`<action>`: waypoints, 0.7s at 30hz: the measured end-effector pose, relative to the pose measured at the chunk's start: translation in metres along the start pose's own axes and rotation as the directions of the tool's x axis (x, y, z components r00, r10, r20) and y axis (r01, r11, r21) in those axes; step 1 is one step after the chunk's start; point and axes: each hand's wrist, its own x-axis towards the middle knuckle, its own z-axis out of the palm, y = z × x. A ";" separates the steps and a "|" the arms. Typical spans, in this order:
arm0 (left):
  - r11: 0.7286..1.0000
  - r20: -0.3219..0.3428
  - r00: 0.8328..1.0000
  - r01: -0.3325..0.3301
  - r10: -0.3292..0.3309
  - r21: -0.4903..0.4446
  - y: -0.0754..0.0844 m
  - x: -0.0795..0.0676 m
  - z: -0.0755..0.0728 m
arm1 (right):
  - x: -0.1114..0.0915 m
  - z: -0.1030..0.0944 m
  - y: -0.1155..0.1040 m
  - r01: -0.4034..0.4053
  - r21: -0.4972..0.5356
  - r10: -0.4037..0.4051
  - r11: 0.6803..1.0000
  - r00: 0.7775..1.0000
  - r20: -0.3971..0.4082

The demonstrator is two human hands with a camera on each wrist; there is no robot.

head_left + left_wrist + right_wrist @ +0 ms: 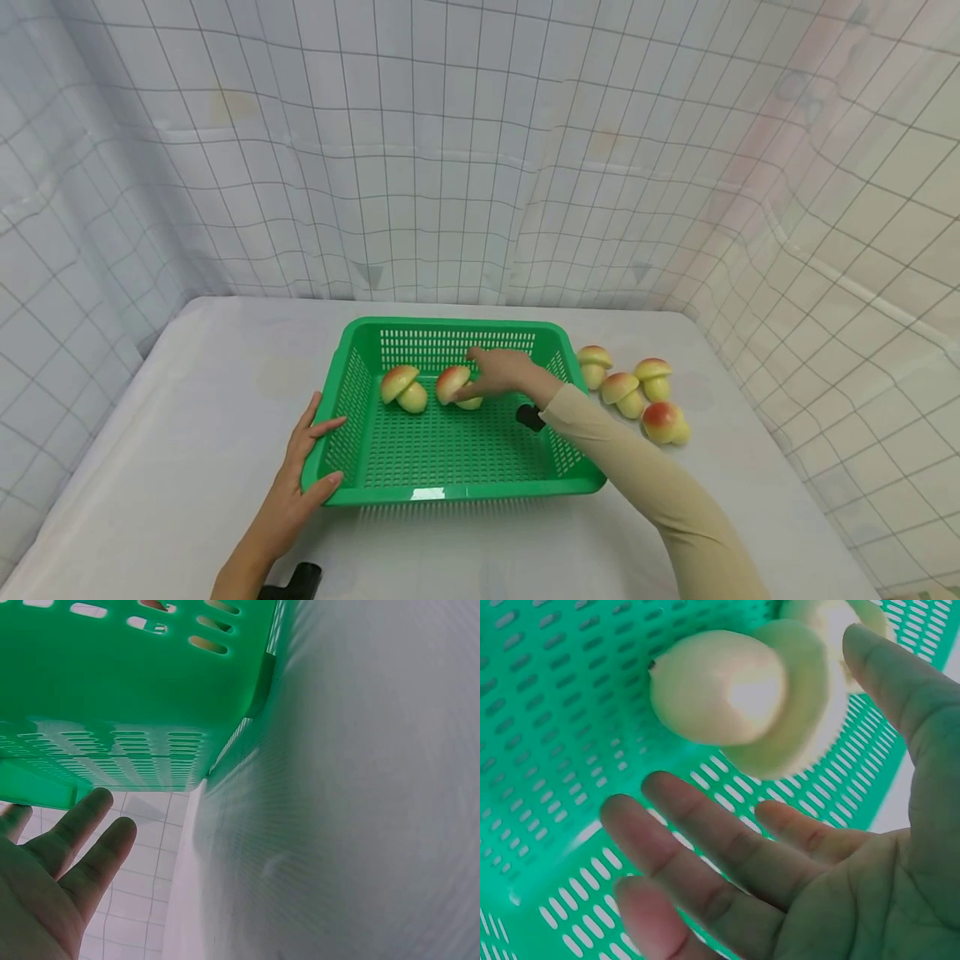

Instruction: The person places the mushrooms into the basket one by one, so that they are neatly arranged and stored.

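A green perforated plastic basket (pixel 457 492) stands on the white table. My left hand (pixel 295 477) rests at its left front corner, thumb and a finger over the rim; in the left wrist view the other fingers (pixel 97 862) extend straight beside the outer wall. My right hand (pixel 504 372) is inside the basket, reaching over a toy mushroom (pixel 452 384) with a red-yellow cap and pale yellow stem. Seen from the right wrist, the fingers (pixel 712 877) are spread beside that mushroom (pixel 705 690), with the thumb on its other side. Another toy mushroom (pixel 410 397) lies to its left.
Several more toy mushrooms (pixel 621 392) lie on the table (pixel 742 467) just right of the basket. A white sheet with a dark grid (pixel 450 167) hangs behind the table and along both sides.
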 end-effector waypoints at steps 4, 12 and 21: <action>1.000 0.003 1.000 0.003 -0.003 0.002 0.000 0.000 0.000 | -0.011 -0.010 0.007 -0.001 0.014 0.001 1.000 1.000 -0.013; 1.000 0.004 1.000 -0.005 0.005 0.002 0.000 0.000 0.000 | -0.046 -0.034 0.032 0.011 0.090 0.006 0.996 0.983 -0.184; 1.000 -0.001 1.000 -0.011 0.011 -0.009 -0.001 -0.001 0.000 | -0.091 -0.039 0.076 0.060 0.214 0.035 0.975 0.910 -0.413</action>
